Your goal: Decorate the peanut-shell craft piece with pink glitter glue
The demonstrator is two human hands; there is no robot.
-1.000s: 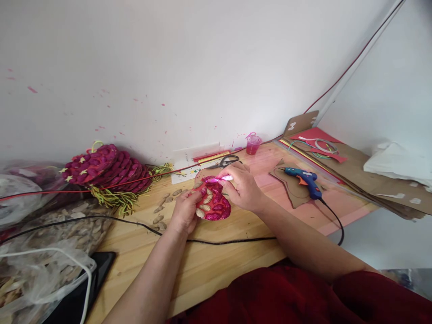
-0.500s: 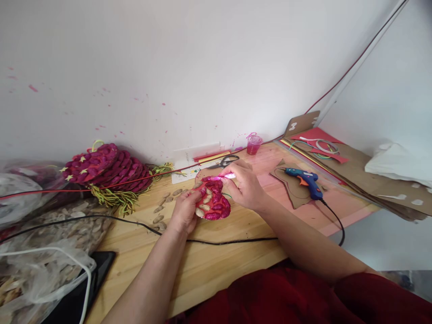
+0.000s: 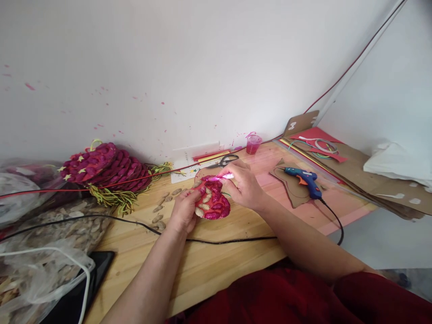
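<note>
My left hand (image 3: 182, 209) grips the left edge of a red craft piece (image 3: 213, 203) covered with peanut shells, some painted magenta and some bare. My right hand (image 3: 243, 185) is closed on a small pink-stained brush (image 3: 221, 177), its tip resting on the upper shells of the piece. Both hands are above the wooden table (image 3: 216, 256), near its middle. Loose unpainted shells (image 3: 161, 208) lie just left of my left hand.
A pile of finished magenta shell pieces (image 3: 104, 168) with green fringe lies at the back left. Scissors (image 3: 225, 161), a cup of pink paint (image 3: 253, 144), a blue glue gun (image 3: 305, 179) on cardboard and a black cable (image 3: 222, 241) surround the hands. Bags of shells (image 3: 40, 252) sit left.
Almost nothing differs; the brush tip shifts very slightly over the top shells while both hands stay in place.
</note>
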